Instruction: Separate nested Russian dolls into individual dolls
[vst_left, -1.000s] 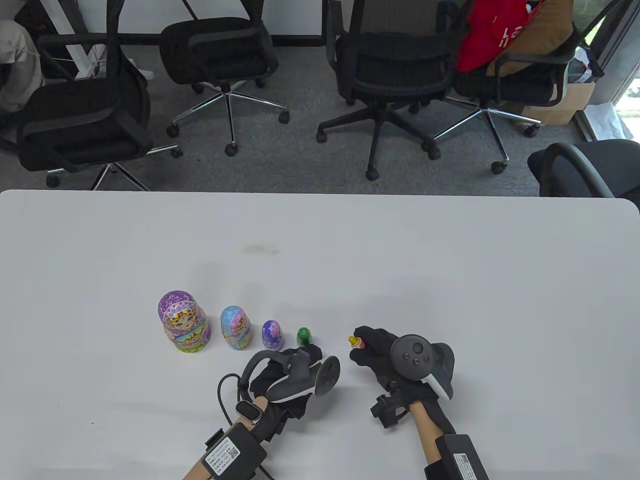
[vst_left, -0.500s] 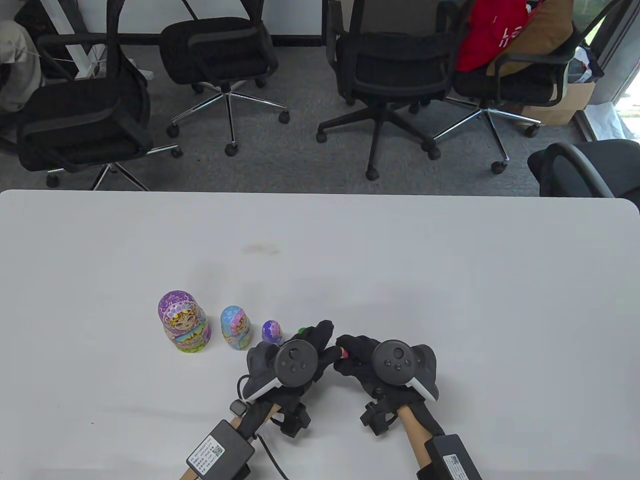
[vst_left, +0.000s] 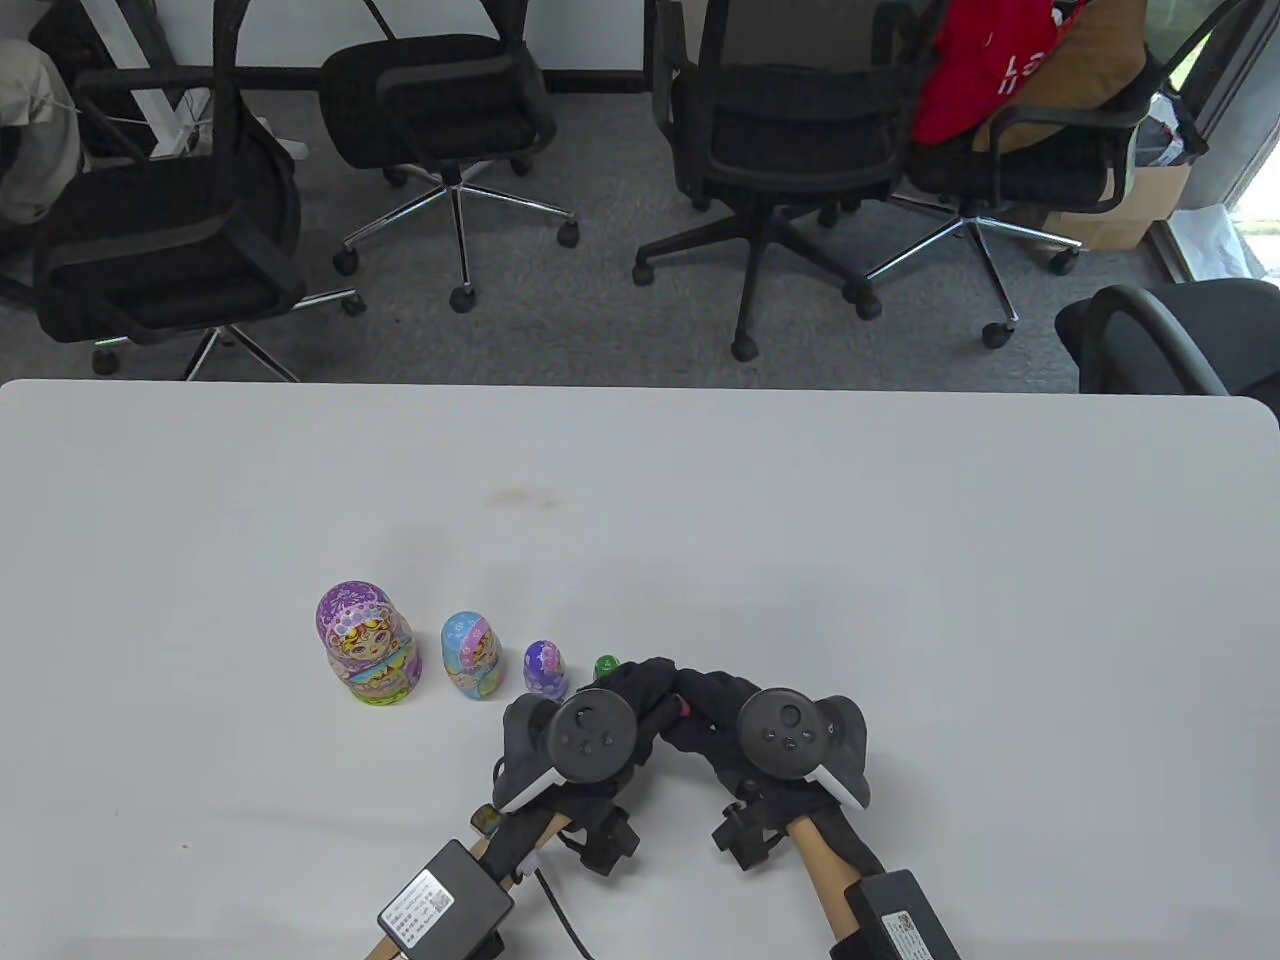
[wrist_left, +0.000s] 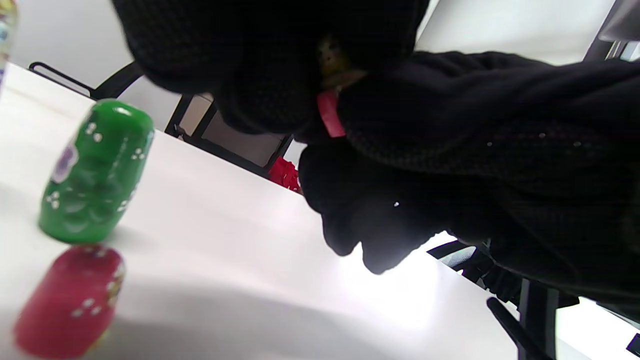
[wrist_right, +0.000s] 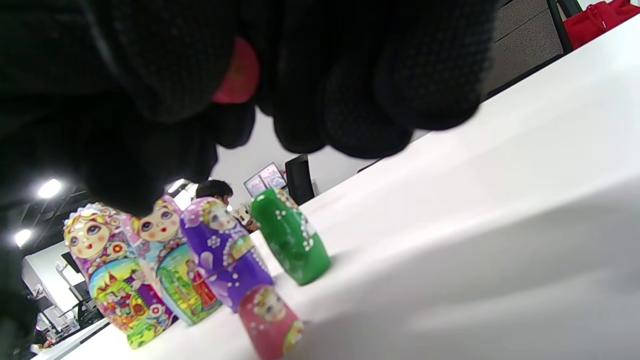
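Two hands, the left hand (vst_left: 600, 725) and right hand (vst_left: 745, 725), meet near the desk's (vst_left: 800, 520) six o'clock edge, both pinching the tiny pink-and-yellow doll (vst_left: 685, 707). Twist gently and pull straight apart, staying low. The green doll (vst_left: 606, 666) at eleven o'clock and the red doll (wrist_right: 270, 320) beside it would likely topple easily.

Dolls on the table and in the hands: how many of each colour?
Purple: 2, large purple doll, small purple doll
Blue doll: 1
Green doll: 1
Red doll: 1
Pink-and-yellow: 1, tiny doll between left hand and right hand
Total: 6
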